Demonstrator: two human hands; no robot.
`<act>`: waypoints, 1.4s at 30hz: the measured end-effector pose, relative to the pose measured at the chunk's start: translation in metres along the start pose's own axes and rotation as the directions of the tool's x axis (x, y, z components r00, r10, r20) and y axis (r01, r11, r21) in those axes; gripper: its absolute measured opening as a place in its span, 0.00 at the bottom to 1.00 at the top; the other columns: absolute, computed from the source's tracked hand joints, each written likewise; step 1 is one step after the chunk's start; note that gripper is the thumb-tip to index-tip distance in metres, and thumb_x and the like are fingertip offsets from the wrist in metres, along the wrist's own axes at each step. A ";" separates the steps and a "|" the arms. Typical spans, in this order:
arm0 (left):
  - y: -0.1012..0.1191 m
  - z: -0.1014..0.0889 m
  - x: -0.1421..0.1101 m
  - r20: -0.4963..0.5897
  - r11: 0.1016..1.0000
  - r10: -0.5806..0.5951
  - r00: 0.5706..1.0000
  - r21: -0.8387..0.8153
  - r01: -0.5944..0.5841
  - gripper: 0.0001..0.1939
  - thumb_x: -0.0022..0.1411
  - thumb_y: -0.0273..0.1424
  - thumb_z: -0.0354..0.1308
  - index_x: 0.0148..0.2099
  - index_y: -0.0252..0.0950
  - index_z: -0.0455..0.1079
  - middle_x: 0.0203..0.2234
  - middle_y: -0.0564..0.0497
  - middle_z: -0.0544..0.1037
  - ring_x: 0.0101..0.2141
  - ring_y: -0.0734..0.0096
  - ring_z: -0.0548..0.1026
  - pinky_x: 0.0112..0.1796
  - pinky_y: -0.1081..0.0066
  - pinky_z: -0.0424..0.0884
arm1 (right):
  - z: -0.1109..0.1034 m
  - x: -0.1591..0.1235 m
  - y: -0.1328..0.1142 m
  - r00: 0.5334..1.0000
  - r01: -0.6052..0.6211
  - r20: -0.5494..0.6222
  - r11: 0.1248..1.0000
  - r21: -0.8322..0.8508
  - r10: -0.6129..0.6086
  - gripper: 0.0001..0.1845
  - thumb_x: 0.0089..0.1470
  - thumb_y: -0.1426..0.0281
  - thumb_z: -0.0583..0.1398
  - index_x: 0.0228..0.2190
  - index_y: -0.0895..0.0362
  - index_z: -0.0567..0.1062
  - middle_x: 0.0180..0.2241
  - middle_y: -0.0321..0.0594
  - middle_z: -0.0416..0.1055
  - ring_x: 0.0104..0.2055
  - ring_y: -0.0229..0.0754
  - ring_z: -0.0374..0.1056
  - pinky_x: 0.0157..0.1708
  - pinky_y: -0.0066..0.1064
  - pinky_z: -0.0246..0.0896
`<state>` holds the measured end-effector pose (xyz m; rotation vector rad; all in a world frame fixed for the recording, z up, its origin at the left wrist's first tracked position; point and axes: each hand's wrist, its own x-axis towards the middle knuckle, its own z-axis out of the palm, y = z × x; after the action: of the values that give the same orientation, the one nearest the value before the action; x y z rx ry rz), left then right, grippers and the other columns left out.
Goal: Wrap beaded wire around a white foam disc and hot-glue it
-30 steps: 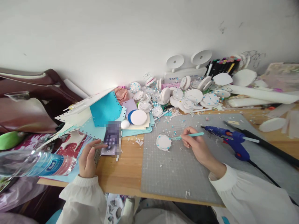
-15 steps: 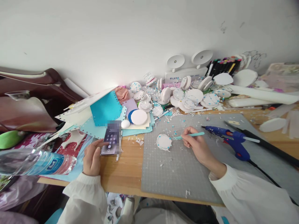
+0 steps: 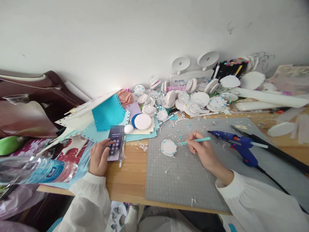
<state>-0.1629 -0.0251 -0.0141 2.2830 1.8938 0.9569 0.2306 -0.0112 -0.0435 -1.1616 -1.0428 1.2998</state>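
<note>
On the wooden table at the left lies a phone (image 3: pixel 114 152) with a number pad lit on its screen. My left hand (image 3: pixel 98 158) rests over its left edge, a finger stretched to the upper keys and nothing held. Teal tweezers (image 3: pixel 199 140) are pinched in my right hand (image 3: pixel 201 151), above the grey cutting mat (image 3: pixel 169 180). Their thin tips point left towards a round white disc (image 3: pixel 169 147) edged with small blue beads, which lies flat on the mat. Whether the tips touch the disc I cannot tell.
A blue glue gun (image 3: pixel 235 143) with its cord lies right of my right hand, beside a long black tool (image 3: pixel 267 146). Many white discs (image 3: pixel 201 99) are heaped behind the mat. A water bottle (image 3: pixel 40 169) lies at the left, near blue felt sheets (image 3: pixel 108 112).
My left hand has shifted slightly right and up, its finger now on higher keys. The phone screen now shows a row of dots. My right hand has barely moved.
</note>
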 end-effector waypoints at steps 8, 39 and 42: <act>0.007 0.000 -0.001 -0.140 0.996 0.025 0.990 -0.081 -0.037 0.13 0.64 0.37 0.47 0.38 0.36 0.69 0.32 0.49 0.76 0.36 0.63 0.72 0.39 0.64 0.66 | 0.001 0.000 -0.002 1.000 -0.004 -0.005 1.000 0.002 0.004 0.10 0.51 0.67 0.60 0.27 0.53 0.61 0.16 0.25 0.54 0.18 0.31 0.49 0.18 0.26 0.41; 0.162 0.100 0.043 0.267 0.872 0.438 0.858 -0.357 -0.334 0.36 0.50 0.45 0.64 0.58 0.37 0.58 0.51 0.37 0.68 0.51 0.47 0.66 0.50 0.47 0.63 | 0.003 -0.003 -0.010 0.999 -0.020 0.033 0.996 0.082 0.018 0.11 0.52 0.66 0.60 0.26 0.53 0.61 0.16 0.25 0.54 0.18 0.31 0.50 0.19 0.26 0.44; 0.158 0.099 0.041 0.294 0.879 0.408 0.865 -0.383 -0.284 0.33 0.52 0.42 0.64 0.56 0.38 0.58 0.47 0.40 0.71 0.49 0.49 0.69 0.48 0.51 0.66 | 0.003 -0.005 -0.014 0.999 -0.017 0.037 0.991 0.134 0.012 0.10 0.52 0.67 0.60 0.27 0.53 0.62 0.16 0.26 0.53 0.18 0.31 0.50 0.19 0.26 0.44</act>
<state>0.0255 0.0061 -0.0147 2.4229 1.1002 0.7265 0.2293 -0.0155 -0.0287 -1.0492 -0.9590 1.3849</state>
